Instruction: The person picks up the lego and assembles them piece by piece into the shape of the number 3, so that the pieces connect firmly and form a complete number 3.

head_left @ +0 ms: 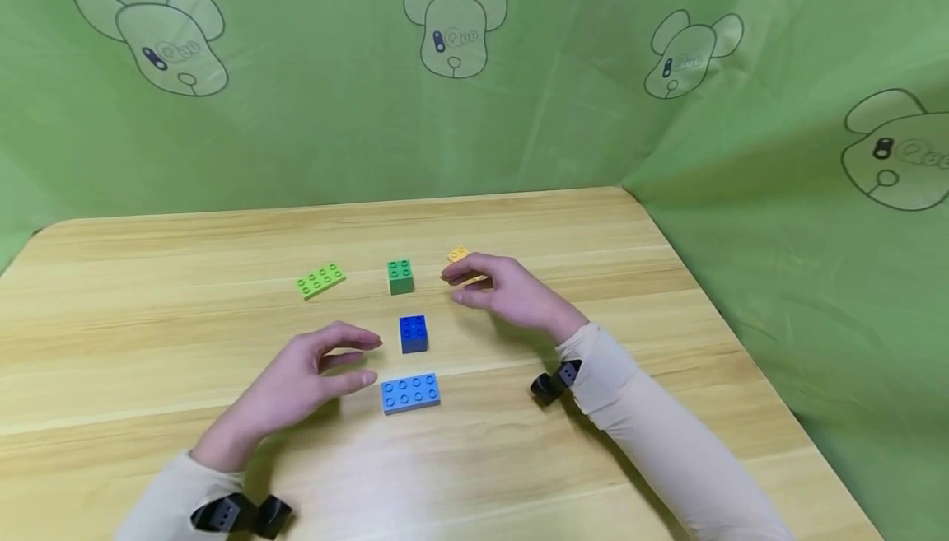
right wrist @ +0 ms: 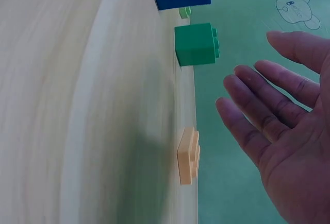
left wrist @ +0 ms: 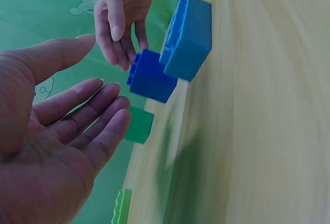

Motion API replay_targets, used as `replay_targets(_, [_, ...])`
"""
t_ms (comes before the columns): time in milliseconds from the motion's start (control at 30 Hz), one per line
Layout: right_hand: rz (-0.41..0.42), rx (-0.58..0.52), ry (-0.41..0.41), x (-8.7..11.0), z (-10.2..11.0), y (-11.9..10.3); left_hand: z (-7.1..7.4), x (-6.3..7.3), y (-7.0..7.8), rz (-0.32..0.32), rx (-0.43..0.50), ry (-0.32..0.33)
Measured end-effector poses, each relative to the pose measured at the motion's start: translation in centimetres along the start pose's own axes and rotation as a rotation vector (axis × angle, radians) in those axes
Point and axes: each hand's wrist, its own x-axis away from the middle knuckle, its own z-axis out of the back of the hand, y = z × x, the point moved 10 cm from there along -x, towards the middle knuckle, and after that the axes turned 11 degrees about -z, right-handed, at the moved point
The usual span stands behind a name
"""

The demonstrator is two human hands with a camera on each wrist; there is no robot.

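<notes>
Both hands hover over the wooden table with nothing in them. My left hand [head_left: 315, 372], its fingers relaxed, is to the left of a light blue brick [head_left: 411, 394] and a dark blue brick [head_left: 413, 334]. My right hand [head_left: 504, 287] is farther back, loosely extended, and partly covers an orange brick [head_left: 458, 254] in the head view. In the right wrist view that orange brick [right wrist: 188, 156] is flat and lies apart from the fingers. A green brick [head_left: 400, 277] stands between the hands, towards the back. To its left lies a thin lime-green brick [head_left: 320, 281].
The wooden table [head_left: 185, 302] ends at a green curtain [head_left: 319, 129] printed with bear heads, which hangs behind it and along the right side. Each wrist carries a black camera on a strap, the right camera [head_left: 552, 384] close over the tabletop.
</notes>
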Motion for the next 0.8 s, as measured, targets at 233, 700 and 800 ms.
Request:
replay_targets(233, [0.019,-0.023,-0.044,-0.3,-1.1,-0.7,-1.1,-0.4,0.3,-0.003,0.002,-0.023])
replay_targets(700, [0.064,-0.019,-0.103,-0.3,-2.6,-1.6,-2.1,-0.5,-0.3,0.023,-0.107,-0.033])
replay_targets(800, [0.069,-0.018,-0.117,-0.3,-2.8,-1.7,-2.2,-0.5,-0.4,0.025,-0.133,-0.037])
